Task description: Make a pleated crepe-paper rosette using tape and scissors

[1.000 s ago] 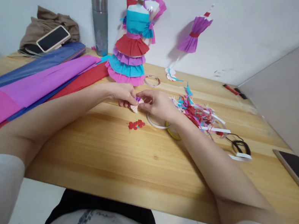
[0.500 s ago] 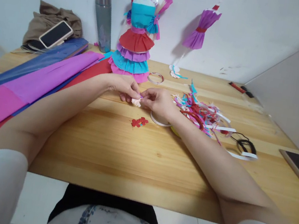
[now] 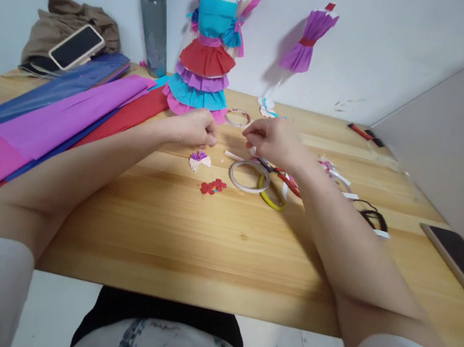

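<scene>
A small fan-shaped paper piece [image 3: 200, 160], purple and pale pink, lies on the table just below my left hand [image 3: 198, 129]. The fingers of my left hand are curled together, and whatever they may hold is too small to name. My right hand [image 3: 271, 138] hovers above the scissors [image 3: 287, 181] and a pale strip, its fingertips pinched together over something I cannot make out. Under it lie a white tape roll [image 3: 231, 178] and a yellow ring [image 3: 276, 206]. Red paper flowers [image 3: 213, 186] rest in front of both hands.
Behind my hands stands a dress form [image 3: 209, 56] in layered crepe paper, with others behind it. A purple-dressed one [image 3: 307, 43] stands at the wall. Left are a bottle [image 3: 154, 28], crepe paper rolls [image 3: 44, 116] and a phone [image 3: 77, 47]; a tablet [image 3: 463, 262] lies right.
My hands have moved apart. The fan-shaped piece, held between them before, now lies on the table. My right hand has moved right, and the tape roll and scissors now show more.
</scene>
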The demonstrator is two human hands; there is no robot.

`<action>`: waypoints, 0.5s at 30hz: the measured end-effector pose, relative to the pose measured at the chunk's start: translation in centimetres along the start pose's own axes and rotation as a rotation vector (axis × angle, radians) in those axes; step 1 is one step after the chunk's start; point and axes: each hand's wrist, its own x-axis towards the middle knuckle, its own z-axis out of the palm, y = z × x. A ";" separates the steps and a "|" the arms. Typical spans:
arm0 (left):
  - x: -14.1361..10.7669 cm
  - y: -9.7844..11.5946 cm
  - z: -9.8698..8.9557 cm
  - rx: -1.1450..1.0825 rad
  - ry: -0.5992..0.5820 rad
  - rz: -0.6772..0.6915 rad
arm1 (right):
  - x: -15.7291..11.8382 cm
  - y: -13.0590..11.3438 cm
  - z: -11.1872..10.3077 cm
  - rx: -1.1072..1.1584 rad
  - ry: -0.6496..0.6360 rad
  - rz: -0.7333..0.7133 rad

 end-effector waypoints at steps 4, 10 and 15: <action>-0.6 1.0 0.3 0.121 0.132 0.066 | 0.3 1.3 -2.2 -0.274 -0.070 0.001; -1.2 1.9 1.0 0.031 0.150 0.081 | 0.6 1.6 -0.4 -0.385 -0.158 -0.067; -0.9 1.3 1.2 0.040 0.097 0.106 | 0.9 1.6 1.6 -0.363 -0.180 -0.086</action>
